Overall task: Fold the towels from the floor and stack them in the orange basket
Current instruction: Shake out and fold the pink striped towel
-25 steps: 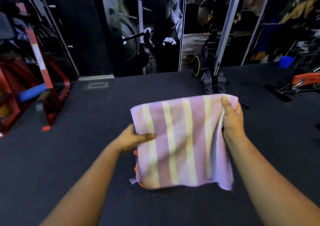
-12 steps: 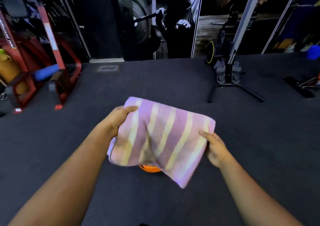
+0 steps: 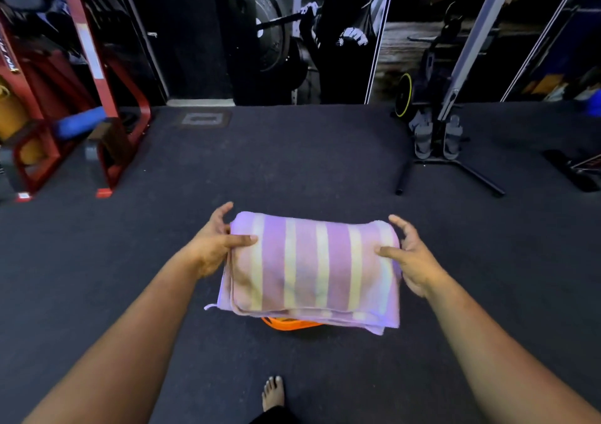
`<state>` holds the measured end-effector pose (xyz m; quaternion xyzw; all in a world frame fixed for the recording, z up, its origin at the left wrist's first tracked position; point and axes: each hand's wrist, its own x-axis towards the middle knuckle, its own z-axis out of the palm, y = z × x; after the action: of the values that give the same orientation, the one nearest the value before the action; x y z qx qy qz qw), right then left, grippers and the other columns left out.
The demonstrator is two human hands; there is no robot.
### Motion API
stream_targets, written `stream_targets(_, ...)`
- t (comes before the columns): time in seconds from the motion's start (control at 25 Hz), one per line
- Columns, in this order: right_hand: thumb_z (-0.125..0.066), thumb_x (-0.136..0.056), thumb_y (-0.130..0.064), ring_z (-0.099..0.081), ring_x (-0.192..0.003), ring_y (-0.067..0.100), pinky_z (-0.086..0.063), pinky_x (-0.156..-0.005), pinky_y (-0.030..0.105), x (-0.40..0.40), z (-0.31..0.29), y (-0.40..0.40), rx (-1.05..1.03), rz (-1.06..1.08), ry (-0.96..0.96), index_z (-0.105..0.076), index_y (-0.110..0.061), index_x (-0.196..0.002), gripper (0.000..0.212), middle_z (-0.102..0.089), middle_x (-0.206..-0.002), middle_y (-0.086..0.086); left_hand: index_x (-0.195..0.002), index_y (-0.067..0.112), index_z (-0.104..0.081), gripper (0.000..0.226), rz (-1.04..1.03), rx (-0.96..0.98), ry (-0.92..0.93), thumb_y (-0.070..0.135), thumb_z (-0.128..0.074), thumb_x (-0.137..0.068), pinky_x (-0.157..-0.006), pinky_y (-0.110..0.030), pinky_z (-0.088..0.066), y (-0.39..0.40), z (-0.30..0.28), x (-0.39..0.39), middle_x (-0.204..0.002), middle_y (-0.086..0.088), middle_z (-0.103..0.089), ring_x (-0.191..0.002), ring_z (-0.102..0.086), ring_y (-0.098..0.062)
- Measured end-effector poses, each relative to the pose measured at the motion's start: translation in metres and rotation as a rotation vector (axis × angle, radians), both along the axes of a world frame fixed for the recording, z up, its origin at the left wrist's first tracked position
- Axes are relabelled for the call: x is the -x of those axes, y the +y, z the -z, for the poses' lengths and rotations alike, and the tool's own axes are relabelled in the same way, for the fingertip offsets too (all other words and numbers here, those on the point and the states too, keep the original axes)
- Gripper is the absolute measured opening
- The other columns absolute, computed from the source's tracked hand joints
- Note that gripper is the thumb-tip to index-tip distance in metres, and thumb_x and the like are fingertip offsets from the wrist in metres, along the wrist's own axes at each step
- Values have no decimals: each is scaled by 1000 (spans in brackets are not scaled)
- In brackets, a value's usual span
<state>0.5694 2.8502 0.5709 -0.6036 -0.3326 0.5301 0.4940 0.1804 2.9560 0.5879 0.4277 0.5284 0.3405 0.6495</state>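
A folded terry towel in lilac with pale yellow stripes (image 3: pixel 312 267) is held flat between both hands, above an orange plastic basket (image 3: pixel 289 323) of which only a small curve of rim is seen below the towel's near edge. Whether the towel already rests on the basket cannot be told.

The left hand (image 3: pixel 213 244) is placed at the towel's left edge: its thumb is laid over the top surface and the edge is pinched against the palm, while the remaining fingers are spread loosely behind the far corner. The right hand (image 3: pixel 411 256) is set at the right edge with the thumb pressed onto the top of the cloth; its fingers are held apart and only lightly curved beside the fold, so a firm grip on that side cannot be confirmed.

The floor (image 3: pixel 292 163) is covered in dark, speckled rubber matting. A bare foot (image 3: pixel 273 392) is seen on it near the bottom of the view. At the left, a red steel gym frame (image 3: pixel 107 98) is stood on the floor, with a blue padded roller (image 3: pixel 78 126) lying between its legs. At the right, a black stand with grey foot pedals (image 3: pixel 437 137) is positioned near the wall, beside a slanted silver rail (image 3: pixel 471 39). The back wall is covered by a large dark weightlifting mural (image 3: pixel 309 33).
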Motion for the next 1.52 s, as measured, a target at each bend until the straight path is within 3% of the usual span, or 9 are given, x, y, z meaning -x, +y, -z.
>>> stream_targets(0.24, -60, -95, 6, -63, -100, 17, -54, -86, 33, 35, 1, 78, -212, 146, -218, -52, -30, -126, 48, -66, -117, -3, -151, 34, -36, 87, -143, -137, 152, 0, -78, -84, -83, -41, -61, 72, 13, 10, -105, -19, -71, -97, -73, -31)
stream_targets(0.4, -58, -101, -8, -62, -99, 21, -53, -82, 37, 62, -1, 117, -187, 320, 34, -59, -23, -112, 19, -67, -113, 1, -142, 24, -50, 63, -346, 12, 196, 16, -78, -86, -79, -43, -60, 110, 32, 14, -120, -14, -68, -94, -70, -26)
stream_targets(0.64, -64, -86, 16, -61, -122, 11, -51, -103, 30, 52, 10, 144, -141, 33, -177, -65, -23, -130, 58, -65, -134, -13, -150, 22, -39, 84, -19, 2, -10, -13, -73, -82, -92, -42, -57, 141, 38, 18, -131, -10, -60, -115, -65, -26)
stream_targets(0.8, -56, -98, 0, -61, -118, 9, -44, -99, 18, 34, -1, 169, -82, 31, -552, -74, -32, -111, 39, -70, -123, -11, -138, 23, -59, 60, 209, -268, 279, -8, -70, -87, -111, -39, -47, 170, 27, 29, -138, 6, -62, -128, -59, -15)
stream_targets(0.96, -79, -86, -26, -57, -123, 13, -46, -107, 35, 11, 5, 199, 47, -196, -458, -65, -41, -124, 43, -55, -141, -3, -157, 22, -35, 74, 458, -290, 453, 11, -68, -92, -122, -34, -29, 200, 26, 23, -159, 7, -37, -144, -38, -10)
stream_targets(1.08, -93, -66, -32, -41, -126, 14, -38, -106, 30, -19, 13, 229, 153, -546, -759, -35, -36, -152, 104, -32, -138, -4, -150, 21, -42, 101, 565, -400, 749, 45, -81, -60, -117, -36, -35, 218, 32, 10, -147, 7, -46, -136, -42, -14)
stream_targets(1.2, -83, -71, -28, -52, -114, 23, -44, -92, 31, -38, 22, 261, 120, -624, -1051, -41, -30, -149, 89, -40, -121, -1, -114, 19, -69, 69, 539, -447, 998, 52, -66, -53, -91, -37, -53, 227, 31, -17, -111, 7, -68, -105, -63, -20)
stream_targets(1.36, -73, -62, -38, -51, -111, 20, -43, -96, 34, -80, 51, 303, 41, -511, -969, -68, -31, -118, 57, -52, -112, -5, -86, 11, -76, 54, 226, -417, 776, 55, -71, -56, -87, -35, -51, 252, 59, -25, -93, -3, -71, -96, -63, -22)
stream_targets(1.52, -75, -82, -1, -63, -104, 29, -51, -92, 42, -86, 82, 320, 200, -272, -228, -66, -18, -107, 31, -67, -110, 10, -106, 9, -71, 45, -170, 111, 165, 30, -78, -67, -88, -44, -53, 242, 96, -51, -104, -14, -75, -97, -69, -28)
